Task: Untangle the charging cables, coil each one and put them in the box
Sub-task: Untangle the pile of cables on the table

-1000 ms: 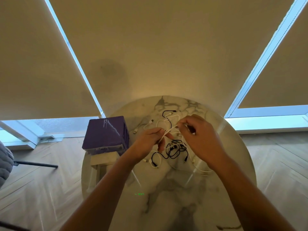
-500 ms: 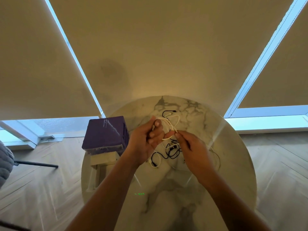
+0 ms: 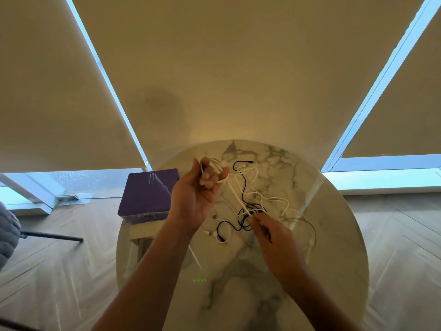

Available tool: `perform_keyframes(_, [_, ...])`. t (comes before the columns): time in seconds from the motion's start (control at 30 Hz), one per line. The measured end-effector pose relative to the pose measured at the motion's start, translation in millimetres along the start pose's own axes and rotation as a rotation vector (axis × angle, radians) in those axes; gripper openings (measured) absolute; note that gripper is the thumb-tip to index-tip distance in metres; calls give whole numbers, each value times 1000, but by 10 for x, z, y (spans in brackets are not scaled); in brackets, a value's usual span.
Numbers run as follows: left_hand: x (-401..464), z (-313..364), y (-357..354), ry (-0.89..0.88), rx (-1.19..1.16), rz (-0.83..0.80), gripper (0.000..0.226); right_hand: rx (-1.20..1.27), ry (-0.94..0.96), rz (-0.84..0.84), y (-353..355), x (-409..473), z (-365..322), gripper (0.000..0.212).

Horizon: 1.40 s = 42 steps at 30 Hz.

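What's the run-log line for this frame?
left hand: holds white cable coil | right hand: pinches same cable | black cable: tangled on table | box: shut

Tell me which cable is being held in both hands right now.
The white cable: looped around the left hand, it runs taut down to the right hand, which pinches it. The black cable and the other white ones lie loose on the table.

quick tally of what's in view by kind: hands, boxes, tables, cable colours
hands: 2, the left hand and the right hand
purple box: 1
marble table: 1
cable colours: 2, white cables and black cables; tangled, cable count unclear
total: 6
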<state>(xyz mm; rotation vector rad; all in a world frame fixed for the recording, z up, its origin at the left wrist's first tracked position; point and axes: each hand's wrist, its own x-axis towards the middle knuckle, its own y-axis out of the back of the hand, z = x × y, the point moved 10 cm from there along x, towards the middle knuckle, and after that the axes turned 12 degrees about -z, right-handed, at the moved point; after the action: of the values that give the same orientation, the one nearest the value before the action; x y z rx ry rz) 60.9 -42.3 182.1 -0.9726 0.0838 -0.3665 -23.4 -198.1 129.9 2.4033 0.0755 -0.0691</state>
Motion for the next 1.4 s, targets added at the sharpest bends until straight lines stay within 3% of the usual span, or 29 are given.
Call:
perform_keyframes(0.1, [-27, 36, 20, -36, 222, 56, 29, -98, 32, 1, -20, -57, -84, 50])
perform_keyframes(0.27, [-35, 6, -50, 49, 928, 10, 32, -223, 118, 45, 131, -109, -369, 37])
perform_keyframes(0.37, [-56, -32, -55, 124, 1124, -19, 32, -275, 112, 136, 415, -113, -457, 23])
perform_keyframes(0.53, [-149, -241, 38, 336, 1385, -84, 30, -255, 95, 62, 697, -58, -520, 16])
perform_keyframes(0.67, [-235, -483, 4, 483, 1266, -203, 33, -34, 205, 26, 792, 103, -583, 22])
perform_keyframes(0.8, [-309, -576, -142, 489, 931, -299, 40, 119, 218, 94, 851, 261, -456, 24])
perform_keyframes(1.1, [-192, -478, -158, 359, 298, -202, 36, 181, 206, 74, 483, 391, -138, 25])
perform_keyframes(1.3, [-148, -449, -145, 336, 255, -191, 36, 166, 202, -86, 242, 304, -189, 24])
perform_keyframes(1.4, [-171, -503, -148, 374, 291, -202, 37, 155, 204, -104, 263, 327, -243, 41])
